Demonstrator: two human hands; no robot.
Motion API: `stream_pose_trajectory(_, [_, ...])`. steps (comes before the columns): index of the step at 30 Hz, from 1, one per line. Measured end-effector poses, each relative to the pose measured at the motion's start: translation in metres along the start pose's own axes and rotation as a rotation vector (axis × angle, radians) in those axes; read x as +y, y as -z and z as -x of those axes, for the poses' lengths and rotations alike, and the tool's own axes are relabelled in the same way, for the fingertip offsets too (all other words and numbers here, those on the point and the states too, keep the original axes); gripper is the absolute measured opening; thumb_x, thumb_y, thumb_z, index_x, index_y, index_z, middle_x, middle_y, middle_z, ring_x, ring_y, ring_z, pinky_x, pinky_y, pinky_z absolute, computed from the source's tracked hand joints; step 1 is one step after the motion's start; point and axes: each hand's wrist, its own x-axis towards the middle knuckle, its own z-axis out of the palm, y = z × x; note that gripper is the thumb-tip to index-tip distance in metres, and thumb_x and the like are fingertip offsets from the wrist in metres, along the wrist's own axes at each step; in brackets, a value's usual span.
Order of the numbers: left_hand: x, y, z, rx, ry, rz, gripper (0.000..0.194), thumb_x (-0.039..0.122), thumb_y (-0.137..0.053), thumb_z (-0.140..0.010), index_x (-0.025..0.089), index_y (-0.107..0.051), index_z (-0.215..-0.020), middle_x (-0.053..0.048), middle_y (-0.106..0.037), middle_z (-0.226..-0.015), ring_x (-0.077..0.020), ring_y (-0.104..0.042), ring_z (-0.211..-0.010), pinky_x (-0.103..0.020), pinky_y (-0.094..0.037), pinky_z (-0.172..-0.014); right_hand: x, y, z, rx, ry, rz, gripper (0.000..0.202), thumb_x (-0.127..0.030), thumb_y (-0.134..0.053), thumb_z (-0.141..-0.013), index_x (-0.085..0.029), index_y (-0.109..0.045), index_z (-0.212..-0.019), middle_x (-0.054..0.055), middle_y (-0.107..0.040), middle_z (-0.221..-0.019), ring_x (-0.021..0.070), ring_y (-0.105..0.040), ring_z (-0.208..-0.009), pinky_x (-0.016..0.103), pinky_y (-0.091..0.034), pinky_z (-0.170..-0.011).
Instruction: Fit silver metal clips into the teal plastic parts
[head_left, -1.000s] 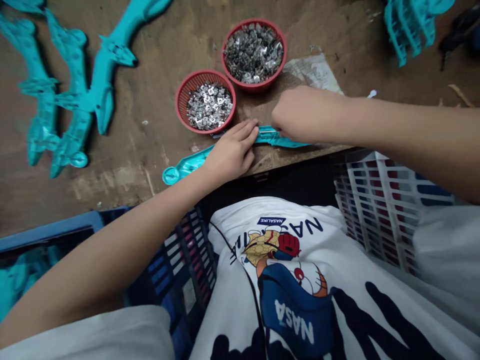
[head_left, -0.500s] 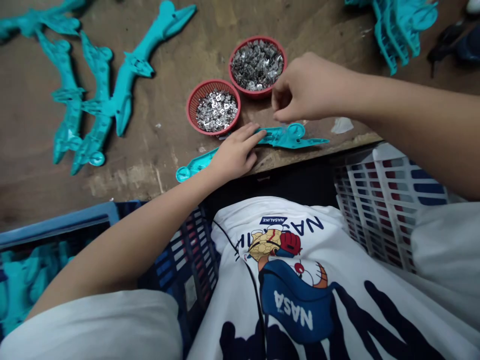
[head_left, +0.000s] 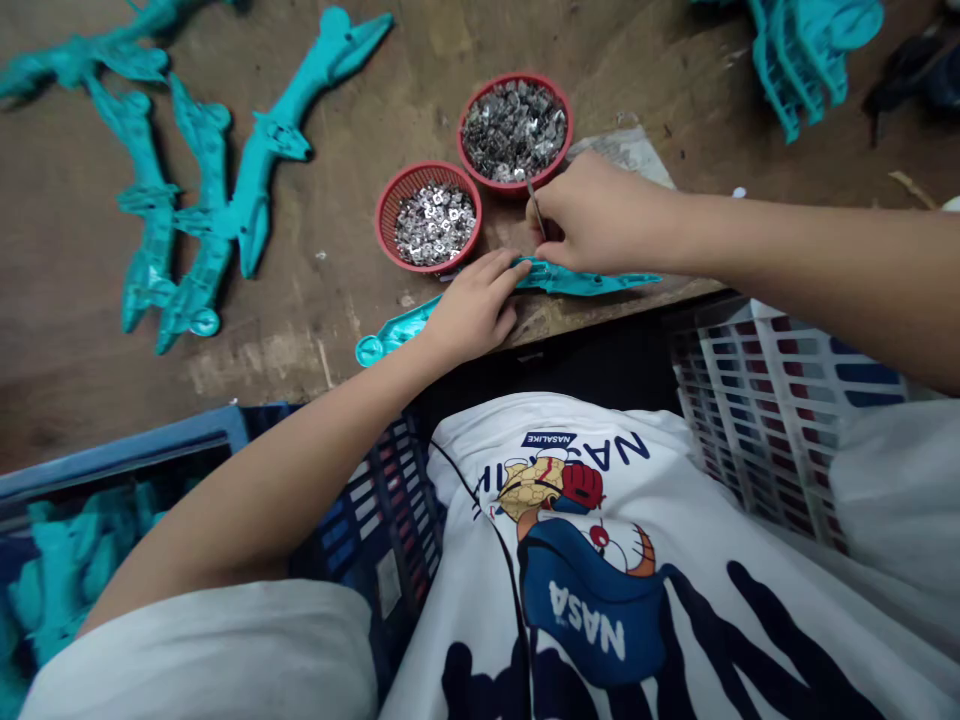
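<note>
A long turquoise plastic part [head_left: 401, 328] lies along the table's front edge. My left hand [head_left: 474, 305] is over its middle, fingers on top and thumb on the near side, holding it against the table. Pinched in my right hand [head_left: 600, 215] is a thin dark metal tool [head_left: 537, 210], its kind unclear. That hand is closed just above the part's right half and partly covers it. Beyond my hands stand two red baskets, the nearer one [head_left: 382, 225] with small shiny metal pieces [head_left: 435, 225], the farther one [head_left: 568, 110] with darker metal clips [head_left: 514, 130].
More turquoise parts [head_left: 199, 205] lie at the left, and a stack of them [head_left: 802, 50] stands at the back right. Below the edge are a blue crate [head_left: 180, 440] with turquoise parts and a white crate [head_left: 739, 400]. A dark tool [head_left: 904, 75] lies far right.
My right hand has come a little left and lower, close over the part, and the thin metal tool now shows in its fingers. My left hand stays on the part.
</note>
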Motion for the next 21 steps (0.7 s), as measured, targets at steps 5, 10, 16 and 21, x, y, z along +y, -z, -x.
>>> stream_pose_trajectory(5, [-0.004,0.001,0.000,-0.003,-0.005,0.006,0.079,0.017,-0.062,-0.109,0.009,-0.065,-0.187,-0.027,-0.063,-0.198,-0.0443,-0.058,-0.189,-0.073,-0.045,-0.161,0.016,-0.005,-0.012,0.081,-0.039,0.048,0.037,-0.020,-0.078,-0.115,-0.019,-0.092,-0.150,0.017,-0.096,-0.136,0.0425,-0.091,-0.133,0.049,-0.068,-0.114])
stream_pose_trajectory(10, [-0.008,-0.006,0.003,0.079,-0.011,0.045,0.067,0.020,-0.063,-0.113,0.011,-0.075,-0.178,-0.027,-0.070,-0.192,-0.0448,-0.066,-0.183,-0.075,-0.053,-0.157,0.037,-0.010,-0.022,-0.092,-0.014,0.277,0.036,-0.021,-0.065,-0.123,-0.014,-0.093,-0.145,0.023,-0.093,-0.149,0.0432,-0.087,-0.138,0.047,-0.063,-0.109])
stream_pose_trajectory(16, [-0.010,-0.017,0.003,0.185,0.072,0.157,0.056,0.021,-0.069,-0.109,0.018,-0.087,-0.162,-0.023,-0.081,-0.177,-0.0425,-0.079,-0.167,-0.072,-0.063,-0.148,0.013,-0.019,-0.008,-0.195,0.079,0.369,0.059,-0.051,-0.069,-0.132,-0.005,-0.084,-0.166,0.030,-0.082,-0.169,0.0490,-0.074,-0.158,0.052,-0.059,-0.120])
stream_pose_trajectory(21, [0.006,-0.007,0.000,0.174,0.115,0.167,0.047,0.016,-0.069,-0.107,0.017,-0.088,-0.150,-0.024,-0.088,-0.162,-0.0409,-0.085,-0.155,-0.067,-0.070,-0.140,-0.004,-0.028,0.002,-0.272,0.135,0.366,0.053,-0.043,-0.084,-0.122,-0.006,-0.084,-0.161,0.027,-0.085,-0.162,0.0504,-0.075,-0.160,0.057,-0.058,-0.125])
